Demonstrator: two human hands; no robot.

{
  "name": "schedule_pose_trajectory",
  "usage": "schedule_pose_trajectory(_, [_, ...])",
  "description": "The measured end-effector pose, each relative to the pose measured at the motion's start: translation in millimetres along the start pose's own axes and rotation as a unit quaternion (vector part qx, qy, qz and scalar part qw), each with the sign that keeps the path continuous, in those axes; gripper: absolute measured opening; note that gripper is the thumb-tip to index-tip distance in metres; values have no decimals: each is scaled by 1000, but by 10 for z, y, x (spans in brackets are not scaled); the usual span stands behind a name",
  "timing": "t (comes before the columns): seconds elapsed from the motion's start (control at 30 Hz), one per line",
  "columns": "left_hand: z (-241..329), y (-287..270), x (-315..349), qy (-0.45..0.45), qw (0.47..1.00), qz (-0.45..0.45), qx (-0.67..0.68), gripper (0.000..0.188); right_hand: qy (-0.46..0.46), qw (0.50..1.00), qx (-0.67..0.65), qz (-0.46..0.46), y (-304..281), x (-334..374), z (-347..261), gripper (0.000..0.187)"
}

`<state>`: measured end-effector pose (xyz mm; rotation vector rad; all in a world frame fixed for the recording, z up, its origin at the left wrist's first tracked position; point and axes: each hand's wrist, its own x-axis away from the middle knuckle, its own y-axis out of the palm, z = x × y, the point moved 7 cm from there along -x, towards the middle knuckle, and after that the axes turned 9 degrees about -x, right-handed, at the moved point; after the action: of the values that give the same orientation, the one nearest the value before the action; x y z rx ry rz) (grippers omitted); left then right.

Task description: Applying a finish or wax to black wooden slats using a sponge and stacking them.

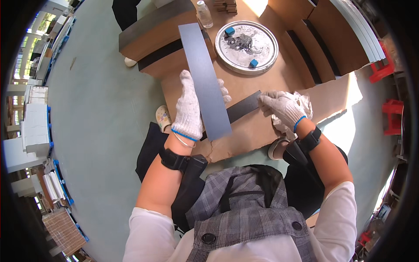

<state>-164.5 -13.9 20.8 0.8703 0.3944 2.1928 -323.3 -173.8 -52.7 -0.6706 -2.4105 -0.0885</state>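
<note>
My left hand [188, 109], in a white knitted glove, grips the left edge of a long grey-blue panel [204, 74] that stands tilted over a sheet of brown cardboard [253, 126]. My right hand [281, 108], also gloved, presses a crumpled white cloth [301, 102] against the end of a dark strip [243, 107] that runs out from behind the panel. Both wrists carry black straps.
A round metal tray [266, 54] with dark residue and two small blue blocks lies at the back of the cardboard. A clear plastic bottle [204, 14] stands behind the panel. Brown boards [331, 39] lie stacked at the right, red stools [392, 115] beyond, and grey floor [100, 113] at the left.
</note>
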Motion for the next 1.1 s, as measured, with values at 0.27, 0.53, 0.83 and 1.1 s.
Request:
schedule_pose_trajectory(0.27, [-351,-43,8,-131,990,-28,-35,68,-56,938,260,223,-568,-1088,-185,47])
schedule_pose_trajectory(0.53, [-450,-261,-8,-184,982,-10,-36,64,-81,871,431,220,-357,-1884,-255,44])
schedule_pose_trajectory(0.83, [-464,-301,67,-173,982,-58,-42,35,-109,960,-218,138,-614,-1564,-454,27])
schedule_pose_trajectory(1.1, [-640,151,581,-232,949,-211,30,38,-86,836,-532,-104,-400,221,-771,30])
